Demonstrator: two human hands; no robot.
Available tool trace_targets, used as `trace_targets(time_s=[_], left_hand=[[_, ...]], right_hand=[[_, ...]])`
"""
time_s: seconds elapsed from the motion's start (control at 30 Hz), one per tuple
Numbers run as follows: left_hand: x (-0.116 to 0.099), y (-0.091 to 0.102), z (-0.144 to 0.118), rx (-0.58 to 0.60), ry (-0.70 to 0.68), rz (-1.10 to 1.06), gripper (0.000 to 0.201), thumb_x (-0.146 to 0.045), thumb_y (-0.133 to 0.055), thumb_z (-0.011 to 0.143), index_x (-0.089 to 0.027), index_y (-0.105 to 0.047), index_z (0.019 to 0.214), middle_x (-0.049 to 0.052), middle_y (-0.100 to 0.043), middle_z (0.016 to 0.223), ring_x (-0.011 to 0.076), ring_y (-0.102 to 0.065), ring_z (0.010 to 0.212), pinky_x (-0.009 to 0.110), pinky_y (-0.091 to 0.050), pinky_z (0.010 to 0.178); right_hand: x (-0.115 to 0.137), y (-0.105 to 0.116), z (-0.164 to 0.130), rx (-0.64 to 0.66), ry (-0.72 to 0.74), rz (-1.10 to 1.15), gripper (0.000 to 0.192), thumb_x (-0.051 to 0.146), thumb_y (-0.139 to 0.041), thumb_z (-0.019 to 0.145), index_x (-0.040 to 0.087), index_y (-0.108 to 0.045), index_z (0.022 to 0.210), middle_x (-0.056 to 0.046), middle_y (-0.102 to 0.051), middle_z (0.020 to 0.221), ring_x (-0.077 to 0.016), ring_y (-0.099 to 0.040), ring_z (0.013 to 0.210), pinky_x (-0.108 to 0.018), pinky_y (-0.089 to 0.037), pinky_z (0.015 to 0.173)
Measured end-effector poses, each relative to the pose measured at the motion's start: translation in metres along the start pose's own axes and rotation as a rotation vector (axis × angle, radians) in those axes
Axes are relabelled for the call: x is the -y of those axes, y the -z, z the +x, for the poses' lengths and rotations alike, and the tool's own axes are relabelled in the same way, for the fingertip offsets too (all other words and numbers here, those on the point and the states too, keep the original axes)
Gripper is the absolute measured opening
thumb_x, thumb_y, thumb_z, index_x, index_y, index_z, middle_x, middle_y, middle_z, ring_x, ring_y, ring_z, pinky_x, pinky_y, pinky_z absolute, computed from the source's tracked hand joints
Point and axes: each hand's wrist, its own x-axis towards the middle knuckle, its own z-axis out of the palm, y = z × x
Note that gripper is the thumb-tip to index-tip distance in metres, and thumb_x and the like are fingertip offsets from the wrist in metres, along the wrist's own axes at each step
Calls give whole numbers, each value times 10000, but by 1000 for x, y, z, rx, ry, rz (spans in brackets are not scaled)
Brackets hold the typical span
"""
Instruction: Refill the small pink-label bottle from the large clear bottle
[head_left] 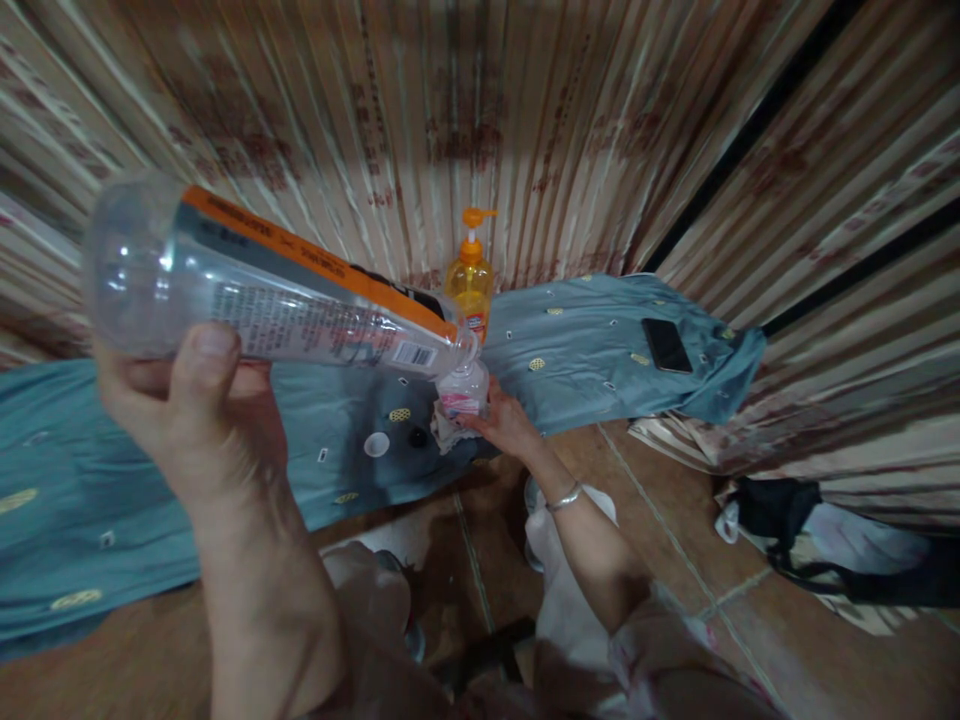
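Observation:
My left hand point(195, 420) is wrapped around a large clear plastic bottle point(300, 310) with an orange and dark label. The bottle lies almost level, its neck slanting down to the right. Its mouth meets the top of a small clear bottle point(463, 388) with a pink label. My right hand point(506, 422) has its fingers closed on that small bottle, low over the cloth-covered surface. A crumpled pale cloth point(447, 432) is just under the small bottle. To the left lie a white round cap point(376, 444) and a small black cap point(418, 437).
A yellow pump bottle point(470, 280) with an orange top stands behind the small bottle. A dark phone point(666, 345) rests on the teal patterned cloth point(570, 350). Pleated curtains point(420, 120) hang behind. A black bag point(862, 570) sits low at the right, by the tiled floor point(645, 500).

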Motion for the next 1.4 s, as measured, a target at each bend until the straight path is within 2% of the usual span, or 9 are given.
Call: trace_targets(time_s=[0.17,0.33,0.6,0.8,1.07,1.23,1.4], left_hand=[[0,0,-1,14,1,18,641,-478,-696,415,-246,-587,1003,38,-576,905,255,-575,966,556,-416,888],[-2,-2,-2,2,19,34,533,-445,-688,434,-234,-627,919,41,-595,860,233,-588,901,515,-445,871],[-1,-2,-2,8,21,32,561,-451,-672,442,-229,-602,952,24,-580,834,218,-595,851,516,-454,856],[-2,-2,-3,6,16,-5,629,-368,-663,473,-243,-537,1076,26,-567,836,209,-591,835,514,-465,839],[-4,-6,-2,9,5,92,668,-498,-631,461,-253,-548,1077,24,-581,867,205,-589,824,508,-465,841],[-6,-7,-4,1,18,92,638,-444,-616,497,-269,-533,1104,32,-603,917,183,-582,796,481,-486,830],[-9,-10,-4,4,5,59,580,-435,-627,486,-261,-567,1037,26,-595,843,202,-584,830,471,-486,816]], right_hand=[[0,-1,0,-4,-9,-8,654,406,-637,759,136,-352,1282,-102,-656,1045,-238,-644,937,-307,-490,760],[1,0,0,-3,-7,4,665,410,-637,757,133,-348,1288,-102,-656,1045,-249,-643,944,-322,-495,766],[1,0,0,3,-28,0,656,407,-643,752,154,-355,1284,-96,-656,1060,-245,-640,953,-312,-490,770],[1,0,-1,11,-32,9,657,403,-645,754,147,-350,1282,-105,-648,1067,-249,-636,954,-322,-485,791],[2,1,-1,6,-3,29,665,391,-636,762,147,-332,1301,-94,-643,1087,-243,-635,967,-321,-491,797],[2,1,-1,7,-27,16,666,407,-640,752,155,-341,1292,-89,-646,1082,-250,-637,965,-325,-496,791],[2,2,-1,7,-18,19,643,395,-638,754,145,-361,1277,-87,-657,1046,-242,-642,936,-320,-498,774]])
